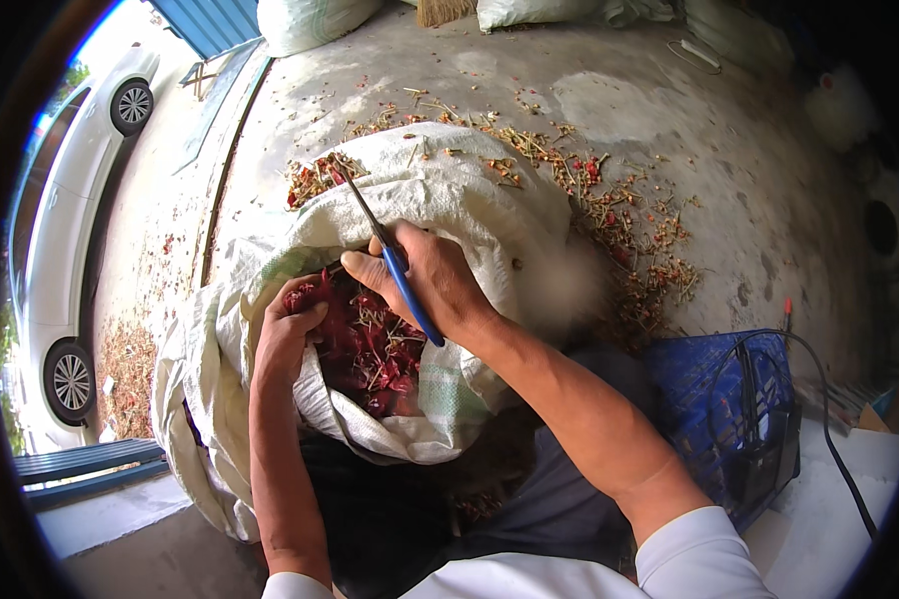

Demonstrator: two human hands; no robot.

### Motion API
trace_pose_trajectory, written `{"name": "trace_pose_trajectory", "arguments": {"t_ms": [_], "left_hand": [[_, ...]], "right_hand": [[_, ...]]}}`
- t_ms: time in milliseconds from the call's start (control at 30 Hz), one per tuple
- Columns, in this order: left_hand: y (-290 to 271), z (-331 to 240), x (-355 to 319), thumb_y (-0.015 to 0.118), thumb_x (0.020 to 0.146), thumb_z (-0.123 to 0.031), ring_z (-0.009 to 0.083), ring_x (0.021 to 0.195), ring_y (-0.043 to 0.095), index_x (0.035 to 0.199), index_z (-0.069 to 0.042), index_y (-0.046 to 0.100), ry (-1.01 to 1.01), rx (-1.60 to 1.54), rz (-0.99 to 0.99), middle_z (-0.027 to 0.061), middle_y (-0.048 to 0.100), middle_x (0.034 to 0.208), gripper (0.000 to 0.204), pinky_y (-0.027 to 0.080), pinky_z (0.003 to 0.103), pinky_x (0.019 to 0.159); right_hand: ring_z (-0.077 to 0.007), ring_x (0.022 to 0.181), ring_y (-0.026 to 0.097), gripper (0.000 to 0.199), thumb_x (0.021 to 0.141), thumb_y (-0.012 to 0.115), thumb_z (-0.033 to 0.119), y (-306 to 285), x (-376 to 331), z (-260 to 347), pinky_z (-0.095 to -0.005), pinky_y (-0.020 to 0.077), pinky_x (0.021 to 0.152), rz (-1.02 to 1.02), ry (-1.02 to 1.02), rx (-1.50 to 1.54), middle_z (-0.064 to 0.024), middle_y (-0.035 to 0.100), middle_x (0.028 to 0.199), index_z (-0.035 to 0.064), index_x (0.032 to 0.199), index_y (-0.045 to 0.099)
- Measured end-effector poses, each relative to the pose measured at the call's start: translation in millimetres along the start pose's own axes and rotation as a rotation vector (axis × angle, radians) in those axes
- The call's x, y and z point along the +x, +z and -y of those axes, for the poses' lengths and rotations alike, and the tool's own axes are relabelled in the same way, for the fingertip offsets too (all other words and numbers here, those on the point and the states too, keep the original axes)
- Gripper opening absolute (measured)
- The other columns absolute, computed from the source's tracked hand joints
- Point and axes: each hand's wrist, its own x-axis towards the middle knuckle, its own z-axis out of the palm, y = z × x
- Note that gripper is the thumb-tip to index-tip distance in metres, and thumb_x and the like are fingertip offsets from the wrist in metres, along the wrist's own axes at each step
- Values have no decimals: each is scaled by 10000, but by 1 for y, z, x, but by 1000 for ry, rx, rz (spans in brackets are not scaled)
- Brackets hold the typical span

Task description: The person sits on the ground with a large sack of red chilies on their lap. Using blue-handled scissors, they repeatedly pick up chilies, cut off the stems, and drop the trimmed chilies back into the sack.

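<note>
Between my knees stands a white woven sack point(440, 205), its mouth rolled open around dark red dried peppers point(380, 364) mixed with pale stems. My left hand point(288, 324) is at the left side of the opening, its fingers closed on a few red dried peppers point(303, 296). Above the opening, my right hand point(425, 275) grips a blue-handled tool point(402, 285) with a long, thin metal nose pointing away from me. Its exact kind is unclear. A cover is on the right thumb, which points toward the left hand's peppers.
Stem and pepper scraps point(619, 215) lie across the concrete floor beyond and right of the sack. A blue plastic crate point(714, 384) with a black cable point(829, 419) is at my right. Full white sacks point(315, 22) stand far off; a white car point(60, 250) is outside left.
</note>
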Motion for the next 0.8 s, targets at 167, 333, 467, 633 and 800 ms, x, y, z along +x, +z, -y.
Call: {"name": "trace_pose_trajectory", "arguments": {"t_ms": [167,333,467,633,800], "left_hand": [[10,-18,-12,621,892,2,144,810,677,1208,-54,599,5,-224,-19,46,678,1003,322,574,255,625],[23,-20,-19,596,922,-18,148,782,683,1109,-44,607,-3,-359,14,69,679,981,189,591,264,600],[12,-29,-21,629,946,-110,130,765,682,1018,-44,619,-109,-33,40,48,676,849,99,534,218,604],[12,-14,-16,635,969,-76,51,719,603,1097,-8,694,320,175,-274,-8,692,871,157,488,195,679],[3,-8,-15,638,951,-44,75,858,617,1142,-8,680,385,319,-138,29,682,978,199,507,222,764]], "right_hand": [[-393,714,682,493,809,779,471,19,-8,-16,-442,537,663,-7,-82,-102,-196,663,710,14,826,594],[-427,745,672,433,755,822,328,41,-13,-22,-465,538,705,72,-86,-85,-217,662,733,-4,876,572],[-293,740,682,357,742,810,209,47,-7,-29,-387,540,719,47,-83,-44,-133,672,768,25,978,615],[-288,745,678,371,724,815,225,40,3,-26,-364,539,720,141,-21,-95,-147,677,797,22,972,628],[-228,712,663,356,724,796,224,36,3,-23,-346,529,692,154,69,-64,-121,671,769,17,967,639]]}}
